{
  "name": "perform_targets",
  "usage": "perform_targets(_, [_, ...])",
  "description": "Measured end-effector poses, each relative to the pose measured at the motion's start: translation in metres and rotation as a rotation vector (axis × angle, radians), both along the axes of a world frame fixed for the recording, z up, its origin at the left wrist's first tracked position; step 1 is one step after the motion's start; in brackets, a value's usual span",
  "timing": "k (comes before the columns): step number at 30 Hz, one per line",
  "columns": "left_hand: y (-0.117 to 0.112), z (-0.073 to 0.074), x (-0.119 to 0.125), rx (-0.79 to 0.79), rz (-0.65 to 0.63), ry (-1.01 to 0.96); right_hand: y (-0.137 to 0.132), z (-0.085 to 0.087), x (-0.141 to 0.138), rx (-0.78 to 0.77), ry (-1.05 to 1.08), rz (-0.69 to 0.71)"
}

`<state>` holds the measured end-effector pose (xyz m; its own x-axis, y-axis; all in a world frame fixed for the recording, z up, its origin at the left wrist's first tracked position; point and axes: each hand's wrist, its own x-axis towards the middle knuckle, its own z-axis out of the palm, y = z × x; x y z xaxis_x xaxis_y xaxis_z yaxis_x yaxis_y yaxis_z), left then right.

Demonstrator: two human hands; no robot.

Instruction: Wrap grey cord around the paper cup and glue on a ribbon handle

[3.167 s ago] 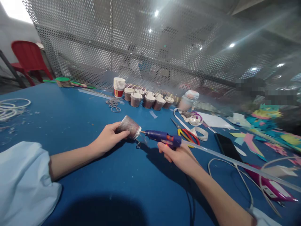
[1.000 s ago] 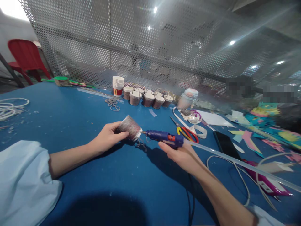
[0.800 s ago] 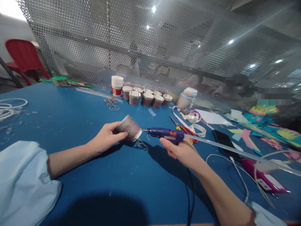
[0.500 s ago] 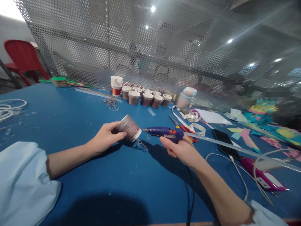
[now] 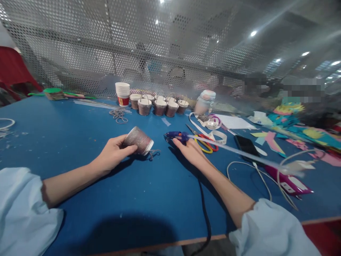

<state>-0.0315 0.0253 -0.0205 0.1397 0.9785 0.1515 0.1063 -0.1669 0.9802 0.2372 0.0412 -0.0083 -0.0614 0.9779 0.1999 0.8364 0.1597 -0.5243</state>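
Over the blue table (image 5: 149,192), the left hand (image 5: 113,153) grasps a string-wrapped cup (image 5: 138,139), thumb along its side; the tilted cup projects past the thumb tip, white end and loose string (image 5: 155,153) facing right. The right hand (image 5: 190,151) grips a glue gun (image 5: 176,135), nozzle apart from the cup.

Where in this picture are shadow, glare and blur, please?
All in the head view: a broad dark shadow on the near part of the flat blue tabletop; streaked glare near small white ceiling lamps; blur at the far end of the long translucent rod.
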Motion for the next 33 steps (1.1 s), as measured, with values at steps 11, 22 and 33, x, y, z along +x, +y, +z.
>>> perform_targets(11, [0.012, -0.006, 0.001, 0.007, 0.127, -0.107, -0.009, 0.007, 0.005, -0.039, -0.189, -0.006])
perform_targets(22, [0.008, -0.002, 0.001, 0.098, 0.245, -0.078, -0.030, 0.006, 0.011, -0.020, -0.114, -0.046])
perform_targets(33, [-0.093, 0.026, 0.032, -0.005, 0.127, -0.246, -0.141, 0.010, -0.026, 0.092, 0.566, 0.092])
